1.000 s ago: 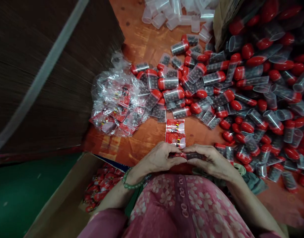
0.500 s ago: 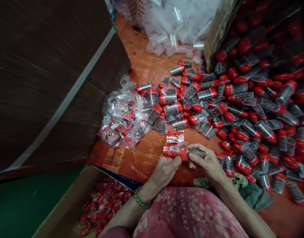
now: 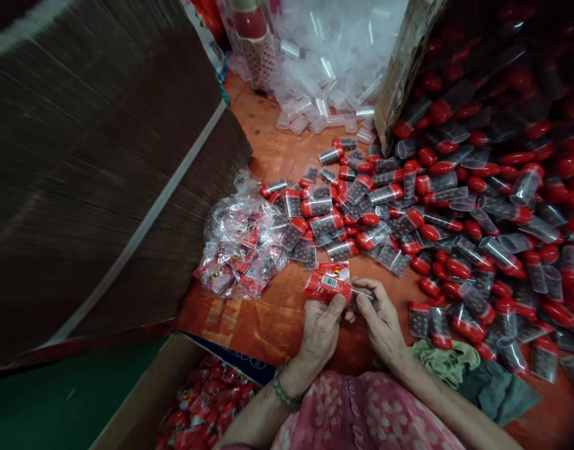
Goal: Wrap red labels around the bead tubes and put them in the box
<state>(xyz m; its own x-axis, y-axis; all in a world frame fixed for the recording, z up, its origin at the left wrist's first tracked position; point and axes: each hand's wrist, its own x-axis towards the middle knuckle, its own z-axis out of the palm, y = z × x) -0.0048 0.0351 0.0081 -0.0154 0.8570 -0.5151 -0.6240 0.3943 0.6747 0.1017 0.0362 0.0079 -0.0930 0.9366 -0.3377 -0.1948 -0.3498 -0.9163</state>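
Note:
My left hand (image 3: 320, 328) is closed, thumb on top, on a red printed wrapper (image 3: 325, 285) with a white barcode label. The fingers of my right hand (image 3: 381, 315) pinch a dark-filled clear tube (image 3: 361, 299) at the wrapper's right end. Whether the tube's tip lies inside the wrapper is hard to see. Just beyond my fingers lies a second flat red wrapper (image 3: 341, 270), partly covered by the first. Farther out is a pile of red-capped clear tubes (image 3: 326, 222) with dark beads inside.
Clear plastic bags with red wrappers (image 3: 242, 247) lie on the left. Empty clear tubes (image 3: 321, 103) heap at the back. More red-capped tubes (image 3: 493, 250) spread right beside a cardboard flap (image 3: 399, 75). Stacked brown cardboard (image 3: 103, 156), a box of red packets (image 3: 141, 387) and cloths (image 3: 483, 375) flank me.
The view has tilted and shifted slightly, so the scene sits lower. The wrapper has tipped, its right end lower, and both hands keep hold of wrapper and tube.

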